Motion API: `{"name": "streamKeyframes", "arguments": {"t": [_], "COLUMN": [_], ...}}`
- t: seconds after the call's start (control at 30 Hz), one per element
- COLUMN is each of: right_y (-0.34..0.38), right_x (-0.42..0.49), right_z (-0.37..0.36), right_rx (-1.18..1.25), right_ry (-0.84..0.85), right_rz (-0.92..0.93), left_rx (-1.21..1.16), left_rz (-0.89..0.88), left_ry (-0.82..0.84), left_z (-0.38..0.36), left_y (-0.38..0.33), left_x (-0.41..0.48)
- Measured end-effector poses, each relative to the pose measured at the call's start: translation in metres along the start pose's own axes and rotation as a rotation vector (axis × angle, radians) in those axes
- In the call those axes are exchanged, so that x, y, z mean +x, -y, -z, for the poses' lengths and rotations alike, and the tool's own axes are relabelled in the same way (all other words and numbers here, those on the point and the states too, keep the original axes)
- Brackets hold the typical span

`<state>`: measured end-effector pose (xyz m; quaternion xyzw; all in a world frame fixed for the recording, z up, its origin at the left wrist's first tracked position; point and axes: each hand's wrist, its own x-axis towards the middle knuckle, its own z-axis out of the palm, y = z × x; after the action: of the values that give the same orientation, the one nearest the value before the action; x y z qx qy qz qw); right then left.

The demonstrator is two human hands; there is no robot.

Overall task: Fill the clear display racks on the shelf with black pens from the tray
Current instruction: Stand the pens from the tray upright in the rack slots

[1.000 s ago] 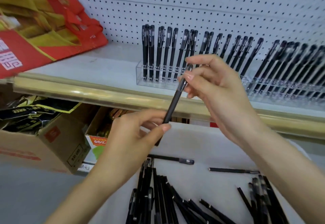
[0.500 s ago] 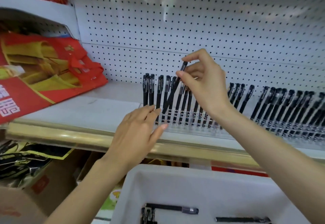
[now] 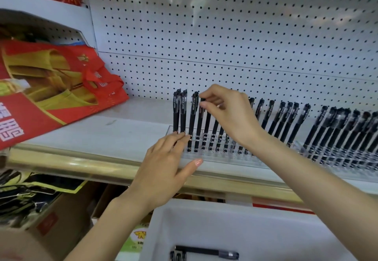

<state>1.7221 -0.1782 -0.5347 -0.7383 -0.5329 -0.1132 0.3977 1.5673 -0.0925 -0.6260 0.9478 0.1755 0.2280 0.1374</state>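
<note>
Black pen (image 3: 200, 117), top pinched by right hand (image 3: 227, 115), stands in rack (image 3: 225, 161); left hand (image 3: 163, 170), spread, touches rack.

The black pens (image 3: 191, 117) (white lettering on their caps) stand in clear racks (image 3: 231, 157) on a pale grey-white shelf (image 3: 122, 133) edged with a gold strip (image 3: 71, 163), before a white pegboard (image 3: 225, 35) dotted with dark holes, beside red bags (image 3: 98, 105) with gold panels, above a white tray (image 3: 204, 206).

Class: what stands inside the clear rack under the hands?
Black pens stand in the clear rack. The right hand pinches one pen by the top and hides the pens behind it.
</note>
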Motion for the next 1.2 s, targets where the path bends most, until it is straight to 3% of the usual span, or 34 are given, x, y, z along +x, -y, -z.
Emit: {"name": "streamKeyframes", "arguments": {"t": [0.3, 0.73, 0.9, 1.07, 1.2], "right_y": [-0.005, 0.010, 0.009, -0.015, -0.023], "right_x": [0.004, -0.022, -0.110, -0.204, -0.244], "right_z": [-0.001, 0.032, 0.019, -0.029, -0.057], "right_rx": [-0.060, -0.107, 0.020, 0.091, 0.078], "right_ry": [-0.040, 0.158, 0.341, 0.704, 0.926], "right_rz": [-0.028, -0.027, -0.050, -0.182, -0.258], "left_rx": [0.001, 0.021, -0.039, -0.264, -0.245], "left_rz": [-0.003, -0.006, 0.003, 0.261, 0.358], "left_ry": [0.042, 0.136, 0.185, 0.133, 0.135], "left_z": [-0.002, 0.029, 0.015, -0.016, -0.029], "left_y": [0.001, -0.016, -0.032, -0.035, -0.035], "left_x": [0.000, -0.020, -0.073, -0.125, -0.146]}}
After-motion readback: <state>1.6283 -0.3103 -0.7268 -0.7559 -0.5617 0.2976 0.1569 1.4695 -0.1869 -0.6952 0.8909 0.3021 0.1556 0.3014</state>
